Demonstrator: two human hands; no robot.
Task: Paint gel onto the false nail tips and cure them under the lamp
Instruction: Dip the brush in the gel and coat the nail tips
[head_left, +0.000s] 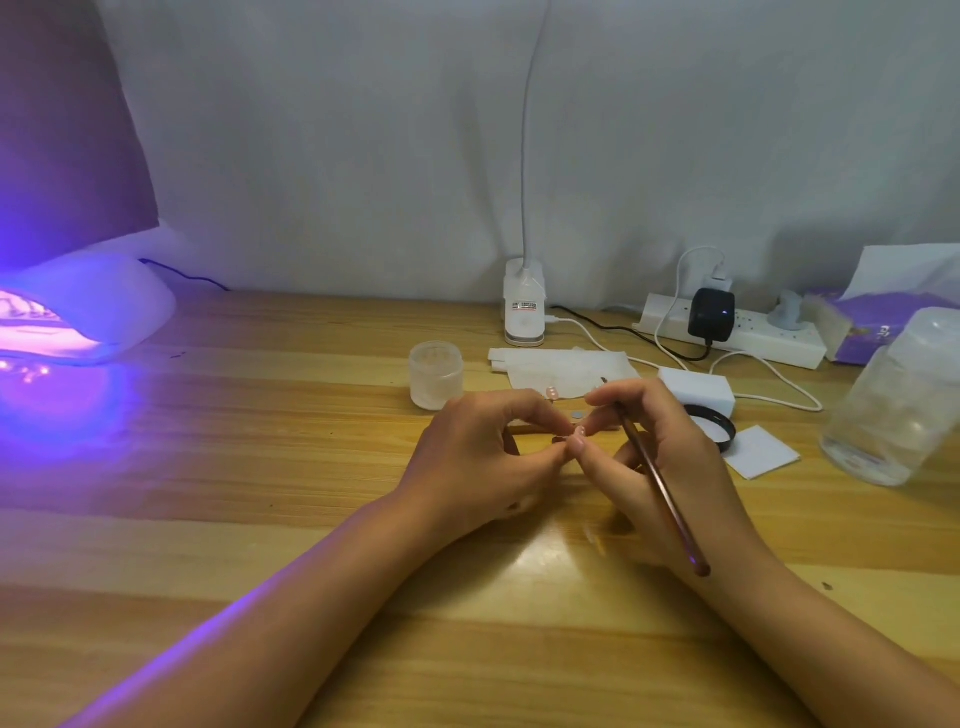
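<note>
left hand (470, 452) pinches a nail tip (581, 431), right hand (693, 467) grips the brush (658, 483).

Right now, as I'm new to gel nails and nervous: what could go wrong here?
The left hand and right hand crowd the small tip, so wet gel could smear onto skin. The right hand also holds the brush, so that grip may slip. The jar seems open, its lid apart, while the lamp glows on the same table: gel might thicken.
</note>
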